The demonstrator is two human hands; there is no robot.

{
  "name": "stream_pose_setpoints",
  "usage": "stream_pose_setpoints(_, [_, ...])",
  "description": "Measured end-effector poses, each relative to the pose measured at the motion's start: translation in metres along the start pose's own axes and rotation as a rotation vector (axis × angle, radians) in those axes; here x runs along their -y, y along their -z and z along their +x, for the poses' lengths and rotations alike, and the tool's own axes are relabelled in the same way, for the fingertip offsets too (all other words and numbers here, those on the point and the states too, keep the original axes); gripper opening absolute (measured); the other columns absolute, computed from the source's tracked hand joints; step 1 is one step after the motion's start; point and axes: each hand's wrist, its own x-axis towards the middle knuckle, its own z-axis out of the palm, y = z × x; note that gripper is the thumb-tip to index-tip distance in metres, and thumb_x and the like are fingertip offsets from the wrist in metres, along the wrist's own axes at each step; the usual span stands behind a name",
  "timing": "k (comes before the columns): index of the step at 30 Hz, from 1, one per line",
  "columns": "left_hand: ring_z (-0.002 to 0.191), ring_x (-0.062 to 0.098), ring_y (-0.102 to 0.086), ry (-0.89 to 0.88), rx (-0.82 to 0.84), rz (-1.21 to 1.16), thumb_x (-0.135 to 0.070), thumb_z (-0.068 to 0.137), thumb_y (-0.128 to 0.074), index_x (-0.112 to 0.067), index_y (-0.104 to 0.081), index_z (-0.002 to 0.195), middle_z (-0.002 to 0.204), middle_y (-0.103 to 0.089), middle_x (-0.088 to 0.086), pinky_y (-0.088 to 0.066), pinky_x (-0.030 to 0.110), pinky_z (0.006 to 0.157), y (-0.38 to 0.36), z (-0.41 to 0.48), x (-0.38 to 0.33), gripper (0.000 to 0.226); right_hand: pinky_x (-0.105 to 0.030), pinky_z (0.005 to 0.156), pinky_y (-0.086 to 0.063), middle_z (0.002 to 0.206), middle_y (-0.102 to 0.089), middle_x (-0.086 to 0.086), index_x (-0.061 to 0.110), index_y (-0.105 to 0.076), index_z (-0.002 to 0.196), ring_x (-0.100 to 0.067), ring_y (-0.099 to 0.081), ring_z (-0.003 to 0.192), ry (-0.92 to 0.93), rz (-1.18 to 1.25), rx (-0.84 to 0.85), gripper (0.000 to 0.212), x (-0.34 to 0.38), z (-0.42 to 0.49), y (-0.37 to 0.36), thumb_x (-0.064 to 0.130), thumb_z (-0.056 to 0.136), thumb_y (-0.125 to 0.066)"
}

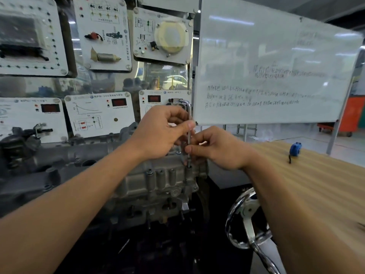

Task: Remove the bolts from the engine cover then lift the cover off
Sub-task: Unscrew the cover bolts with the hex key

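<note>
At frame centre, the left hand [160,133] and right hand [217,148] pinch an upright hex key [189,113], short arm pointing left on top, tip down in a bolt [189,167] on the engine cover [158,180]. Beyond, the whiteboard [276,56] handwriting is unreadable.

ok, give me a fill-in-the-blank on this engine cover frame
1. The left hand grips the hex key ___ the right hand.
2. The key's long shaft stands ___ at the engine cover corner.
3. The tape measure on the wooden table is ___.
Missing: above; upright; blue.
</note>
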Motion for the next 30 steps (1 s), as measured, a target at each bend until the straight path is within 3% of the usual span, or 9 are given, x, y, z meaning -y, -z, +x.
stream_pose_setpoints(2, [0.067, 0.011, -0.072, -0.033, -0.005, 0.074, -0.014, 0.094, -0.066, -0.012, -0.068, 0.089, 0.081, -0.073, 0.003, -0.06, 0.026, 0.059, -0.002, -0.001, -0.002, 0.006, -0.024, 0.066, -0.055, 0.073, -0.073, -0.003, 0.011, -0.071, 0.075, -0.014, -0.069, 0.065, -0.015, -0.088, 0.065, 0.023, 0.003, 0.002, 0.005, 0.021, 0.094, -0.065])
stream_pose_setpoints(4, [0.068, 0.003, -0.069, -0.09, -0.011, 0.179, -0.016, 0.095, -0.064, -0.011, -0.068, 0.091, 0.082, -0.071, -0.003, -0.059, 0.026, 0.065, -0.004, -0.002, -0.002, 0.007, -0.019, 0.062, -0.051, 0.07, -0.073, -0.001, 0.008, -0.072, 0.075, -0.012, -0.066, 0.061, -0.012, -0.176, 0.086, 0.023, 0.004, 0.002, 0.006, 0.022, 0.093, -0.067])
stream_pose_setpoints(8, [0.063, 0.008, -0.07, -0.134, -0.034, 0.174, -0.016, 0.098, -0.06, -0.008, -0.064, 0.095, 0.084, -0.07, 0.0, -0.058, 0.025, 0.059, -0.006, -0.005, -0.002, 0.01, -0.02, 0.058, -0.047, 0.065, -0.067, -0.003, 0.007, -0.07, 0.073, -0.008, -0.058, 0.056, 0.033, -0.187, 0.086, 0.018, 0.002, 0.001, 0.005, 0.019, 0.086, -0.075])
stream_pose_setpoints(14, [0.056, 0.022, -0.072, -0.041, -0.277, -0.082, -0.02, 0.1, -0.057, -0.018, -0.064, 0.095, 0.081, -0.073, -0.003, -0.054, 0.025, 0.047, 0.016, -0.004, -0.002, 0.009, -0.026, 0.066, -0.052, 0.073, -0.073, 0.003, 0.01, -0.078, 0.087, -0.009, -0.066, 0.065, 0.027, -0.144, 0.104, 0.01, -0.001, 0.006, 0.005, 0.019, 0.084, -0.077])
stream_pose_setpoints(17, [0.055, 0.022, -0.072, -0.001, -0.243, 0.029, -0.02, 0.1, -0.056, -0.023, -0.064, 0.094, 0.08, -0.073, -0.006, -0.054, 0.024, 0.047, 0.031, -0.019, 0.008, 0.011, -0.033, 0.068, -0.058, 0.074, -0.074, 0.001, 0.014, -0.078, 0.086, -0.019, -0.07, 0.071, 0.117, -0.109, 0.009, 0.011, 0.007, 0.009, -0.002, 0.025, 0.083, -0.078])
stream_pose_setpoints(21, [0.057, 0.022, -0.072, 0.018, -0.163, 0.077, -0.018, 0.099, -0.057, -0.024, -0.064, 0.094, 0.081, -0.073, -0.003, -0.057, 0.029, 0.049, 0.049, -0.039, 0.015, 0.01, -0.028, 0.064, -0.057, 0.076, -0.074, 0.004, 0.022, -0.077, 0.089, -0.013, -0.069, 0.069, 0.257, 0.04, -0.118, 0.019, 0.025, 0.02, -0.026, 0.04, 0.084, -0.073])
stream_pose_setpoints(25, [0.058, 0.02, -0.072, 0.049, -0.112, 0.104, -0.015, 0.098, -0.059, -0.014, -0.065, 0.1, 0.084, -0.072, 0.001, -0.057, 0.027, 0.049, 0.051, -0.054, 0.021, 0.007, -0.034, 0.053, -0.045, 0.068, -0.071, -0.006, 0.012, -0.078, 0.086, -0.021, -0.058, 0.056, 0.317, 0.137, -0.16, 0.018, 0.027, 0.029, -0.059, 0.029, 0.09, -0.071])
stream_pose_setpoints(27, [0.058, 0.02, -0.072, 0.078, -0.127, 0.06, -0.014, 0.098, -0.058, -0.013, -0.064, 0.102, 0.087, -0.073, 0.001, -0.055, 0.025, 0.049, 0.05, -0.058, 0.025, 0.008, -0.028, 0.054, -0.049, 0.067, -0.071, -0.001, 0.012, -0.077, 0.084, -0.014, -0.063, 0.058, 0.315, 0.179, -0.195, 0.013, 0.021, 0.03, -0.063, 0.023, 0.089, -0.073])
stream_pose_setpoints(30, [0.058, 0.023, -0.072, 0.096, -0.164, 0.027, -0.016, 0.097, -0.058, -0.018, -0.064, 0.101, 0.089, -0.073, -0.002, -0.054, 0.023, 0.048, 0.05, -0.06, 0.028, 0.008, -0.034, 0.058, -0.059, 0.07, -0.072, 0.0, 0.013, -0.076, 0.085, -0.018, -0.07, 0.061, 0.299, 0.224, -0.218, 0.009, 0.014, 0.03, -0.06, 0.022, 0.087, -0.074])
